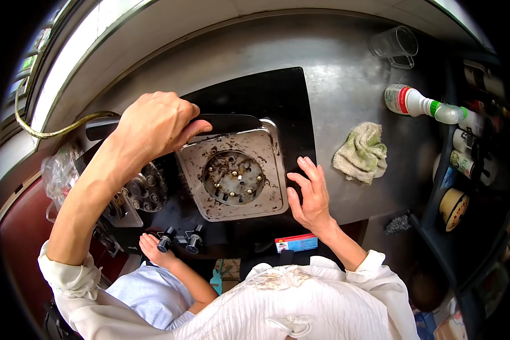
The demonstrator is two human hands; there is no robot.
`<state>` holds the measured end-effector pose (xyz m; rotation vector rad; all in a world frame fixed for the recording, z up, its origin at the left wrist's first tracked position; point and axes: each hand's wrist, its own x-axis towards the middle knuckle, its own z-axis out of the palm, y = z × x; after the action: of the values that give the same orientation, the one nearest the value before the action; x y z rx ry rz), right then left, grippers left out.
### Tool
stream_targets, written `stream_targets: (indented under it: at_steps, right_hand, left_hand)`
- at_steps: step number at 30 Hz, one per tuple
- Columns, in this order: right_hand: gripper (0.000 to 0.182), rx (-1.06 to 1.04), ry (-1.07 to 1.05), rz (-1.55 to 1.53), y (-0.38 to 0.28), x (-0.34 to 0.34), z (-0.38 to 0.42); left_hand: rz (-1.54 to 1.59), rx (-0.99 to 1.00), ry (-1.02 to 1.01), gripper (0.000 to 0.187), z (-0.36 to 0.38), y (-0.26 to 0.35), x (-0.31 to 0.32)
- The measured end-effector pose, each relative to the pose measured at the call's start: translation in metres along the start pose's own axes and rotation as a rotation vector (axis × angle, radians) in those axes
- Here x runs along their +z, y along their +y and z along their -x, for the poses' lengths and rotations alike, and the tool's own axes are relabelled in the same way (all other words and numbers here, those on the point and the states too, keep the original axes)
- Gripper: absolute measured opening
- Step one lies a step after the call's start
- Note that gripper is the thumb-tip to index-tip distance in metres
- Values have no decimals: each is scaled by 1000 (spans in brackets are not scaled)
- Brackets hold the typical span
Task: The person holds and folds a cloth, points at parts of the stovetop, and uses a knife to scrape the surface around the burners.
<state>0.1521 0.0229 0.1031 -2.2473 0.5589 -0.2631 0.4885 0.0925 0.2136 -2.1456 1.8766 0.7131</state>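
My left hand (pixel 158 124) is closed around a dark-bladed knife (pixel 232 122), its thumb pointing right along the blade. The handle end sticks out to the left of my fist. The blade lies along the far edge of a square metal burner tray (pixel 275 170), which is streaked with brown and black grime. A round opening with the burner base (pixel 232 177) sits in the tray's middle. My right hand (pixel 311 198) is open with spread fingers, just right of the tray on the black stove top (pixel 300 113).
Another person's hand (pixel 156 249) is near the stove knobs (pixel 194 239). A second burner (pixel 144 187) and plastic bag (pixel 62 175) are left. On the steel counter (pixel 345 85) are a cloth (pixel 361 153), spray bottle (pixel 416 102) and glass mug (pixel 394 45). Shelves (pixel 436 226) stand right.
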Motion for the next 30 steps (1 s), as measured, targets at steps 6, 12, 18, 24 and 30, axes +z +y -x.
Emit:
stream_targets:
  at_steps: [6,12,18,24,30]
  right_hand:
    - [32,-1,8,-7,-1,0,-1]
    - [33,-3,16,-5,0,-2,-3]
    - [33,-2,11,-4,-1,-1,-2]
    - [33,0,7,-7,-1,-1,-3]
    - [33,2,8,10,-2,-1,-2]
  left_hand:
    - [-80,64,-12,48,-10,1,-3]
    - [-67,-13,-51,49,-4,4,-10]
    - [-66,-1,2,49,-6,9,-5]
    - [-61,8,-18,50,-4,1,-4]
    - [-103,68,3,50,-11,1,-10]
